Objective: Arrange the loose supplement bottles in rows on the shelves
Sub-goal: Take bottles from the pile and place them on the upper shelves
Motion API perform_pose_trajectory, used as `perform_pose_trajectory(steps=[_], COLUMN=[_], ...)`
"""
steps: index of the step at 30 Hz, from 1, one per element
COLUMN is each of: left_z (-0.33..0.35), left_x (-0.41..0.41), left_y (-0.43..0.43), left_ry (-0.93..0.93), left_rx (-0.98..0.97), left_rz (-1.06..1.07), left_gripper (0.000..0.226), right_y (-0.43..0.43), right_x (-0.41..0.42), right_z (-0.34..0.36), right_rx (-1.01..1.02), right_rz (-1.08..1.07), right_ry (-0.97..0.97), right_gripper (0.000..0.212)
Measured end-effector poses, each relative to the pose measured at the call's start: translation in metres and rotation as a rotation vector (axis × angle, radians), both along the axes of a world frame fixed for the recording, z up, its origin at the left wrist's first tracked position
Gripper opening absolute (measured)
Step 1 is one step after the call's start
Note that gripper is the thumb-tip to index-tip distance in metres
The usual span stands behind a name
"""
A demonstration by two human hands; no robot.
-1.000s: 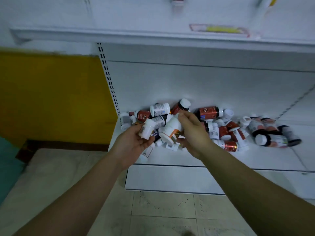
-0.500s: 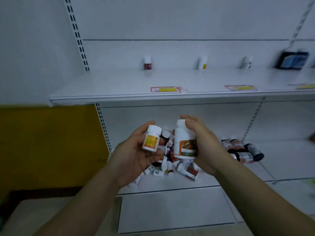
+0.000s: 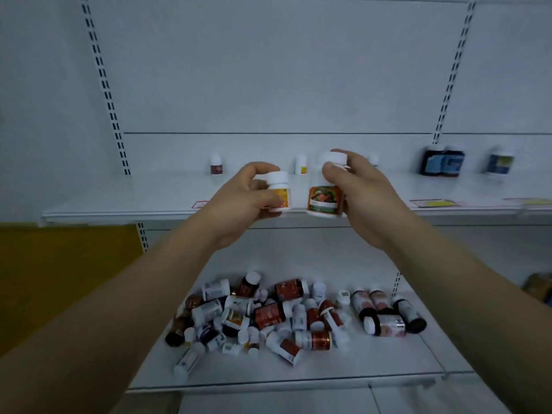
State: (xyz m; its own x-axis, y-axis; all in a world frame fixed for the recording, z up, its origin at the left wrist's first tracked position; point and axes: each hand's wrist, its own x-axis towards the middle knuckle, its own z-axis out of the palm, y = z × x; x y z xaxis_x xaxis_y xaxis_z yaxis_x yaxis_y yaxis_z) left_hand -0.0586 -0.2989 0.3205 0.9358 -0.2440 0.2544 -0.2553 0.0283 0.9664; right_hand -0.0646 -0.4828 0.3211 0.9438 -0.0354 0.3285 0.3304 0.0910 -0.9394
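The left hand [image 3: 239,204] has its fingers and thumb curled round a small white bottle [image 3: 279,191] with an orange label, and holds it by its sides. The right hand [image 3: 358,198] holds a bigger white bottle [image 3: 325,198] with a picture label, thumb up near the cap and fingers round the back. The two hands are close side by side but not touching, just in front of the edge of the upper shelf [image 3: 134,201]. Both bottles are upright. They look like hard plastic, so they should not squash or break easily, and they are probably light. The sides look smooth and could slip, so a hold round the middle is safer than a hold on the cap alone. The taller one may tip if it is put down crooked. A few little bottles [image 3: 216,165] stand well apart at the back of that shelf. Down on the lower shelf [image 3: 328,372] lies a big pile of loose bottles [image 3: 283,318], mostly on their sides.
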Motion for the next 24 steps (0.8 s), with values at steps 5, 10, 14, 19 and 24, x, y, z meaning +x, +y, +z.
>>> perform_pose_trajectory(steps=[5,10,14,19,24], left_z=[0.009,0.007,0.003,-0.008,-0.012], left_x=[0.045,0.103,0.151,0.2,0.241], left_y=[-0.027,-0.041,-0.053,-0.073,-0.09], left_ry=[-0.084,-0.18,-0.265,-0.33,-0.474], left_rx=[0.36,0.735,0.869,0.895,0.982], left_rz=[0.148,0.15,0.141,0.167,0.277], left_gripper=[0.041,0.045,0.042,0.039,0.043], right_y=[-0.029,-0.049,-0.062,-0.076,-0.088], right_x=[0.04,0.09,0.128,0.164,0.197], right_z=[0.009,0.016,0.012,-0.001,0.002], right_rx=[-0.139,-0.274,-0.361,-0.511,-0.682], right_rz=[-0.031,-0.128,-0.174,-0.187,-0.133], right_ry=[0.014,0.058,0.109,0.094,0.084], right_gripper=[0.034,0.038,0.045,0.048,0.055])
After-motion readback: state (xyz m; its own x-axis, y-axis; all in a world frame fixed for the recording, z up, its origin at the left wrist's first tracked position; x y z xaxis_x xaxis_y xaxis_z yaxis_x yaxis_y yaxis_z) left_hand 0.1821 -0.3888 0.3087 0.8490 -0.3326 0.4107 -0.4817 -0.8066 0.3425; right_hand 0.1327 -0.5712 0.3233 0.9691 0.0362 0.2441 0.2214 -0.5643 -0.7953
